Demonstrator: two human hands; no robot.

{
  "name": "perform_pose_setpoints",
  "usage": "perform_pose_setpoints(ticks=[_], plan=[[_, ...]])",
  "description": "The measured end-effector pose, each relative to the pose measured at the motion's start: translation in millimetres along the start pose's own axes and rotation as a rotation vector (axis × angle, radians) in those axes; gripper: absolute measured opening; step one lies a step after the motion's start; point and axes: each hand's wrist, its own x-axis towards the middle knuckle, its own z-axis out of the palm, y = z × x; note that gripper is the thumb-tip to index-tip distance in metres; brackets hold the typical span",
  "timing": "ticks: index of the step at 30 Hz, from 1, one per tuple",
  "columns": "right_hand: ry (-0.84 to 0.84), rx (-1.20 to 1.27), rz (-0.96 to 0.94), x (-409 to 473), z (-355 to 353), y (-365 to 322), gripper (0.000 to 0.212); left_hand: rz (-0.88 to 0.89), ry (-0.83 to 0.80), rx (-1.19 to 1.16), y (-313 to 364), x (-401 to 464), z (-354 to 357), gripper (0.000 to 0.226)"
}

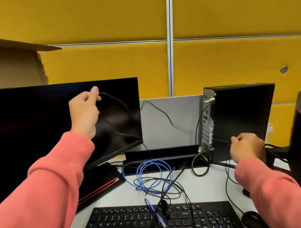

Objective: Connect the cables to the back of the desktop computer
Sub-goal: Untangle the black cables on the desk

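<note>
Head view: your left hand [85,113] is raised in front of the dark monitor [40,125], thumb and fingers pinching a thin black cable [161,111]. From your fingertips that cable loops down across the screen, then runs right over the grey panel [171,123] towards the rear face of the desktop computer [241,118].

The computer stands upright at the right of the desk [201,190], its port-lined back panel [207,120] turned to the left, towards the monitor. A black lead already arcs down beside that panel.

Your right hand [246,148] sits low against the computer's black side, near its bottom edge. The fingers are curled, and dark cables pass just beneath and beside the hand, but from this angle you cannot tell whether it grips one of them or nothing at all.

Between your arms, a coiled blue network cable [148,174] lies on the desk among loose black cables [171,189]. Its clear plug end [160,221] rests on the black keyboard [153,222] at the near edge. A black cable tray [161,153] sits behind the coil, at the foot of the grey panel. A dark mouse [251,217] lies to the right of the keyboard. Both of your sleeves [44,192] are pink.
</note>
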Motion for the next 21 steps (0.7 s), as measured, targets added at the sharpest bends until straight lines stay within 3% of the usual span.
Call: perform_pose_setpoints(ticks=[4,8,14,16,17,19,21], plan=[[-0.175,-0.345,-0.044,-8.5,14.3,27.7,0.018,-0.107,0.080,-0.155,10.3,16.4,-10.4,0.035],[-0.247,-0.542,-0.193,-23.6,31.6,29.1,0.023,0.009,-0.112,0.002,16.8,-0.9,10.8,0.038],[-0.336,-0.431,-0.451,-34.2,32.4,-26.5,0.023,0.146,-0.453,0.062,33.4,-36.0,49.1,0.032],[-0.368,-0.204,-0.489,-34.6,25.2,-48.6,0.022,0.276,-0.516,0.173,38.7,-43.9,59.1,0.025],[-0.420,0.023,-0.484,-36.6,18.8,-61.3,0.022,0.329,-0.539,0.215,41.5,-47.7,64.5,0.022],[-0.612,0.501,-0.406,-50.5,-1.8,-93.0,0.028,0.441,-0.559,0.287,46.5,-54.2,72.6,0.019],[-0.790,0.778,-0.377,-63.2,-22.2,-123.1,0.034,0.564,-0.558,0.352,51.1,-60.7,78.4,0.017]])
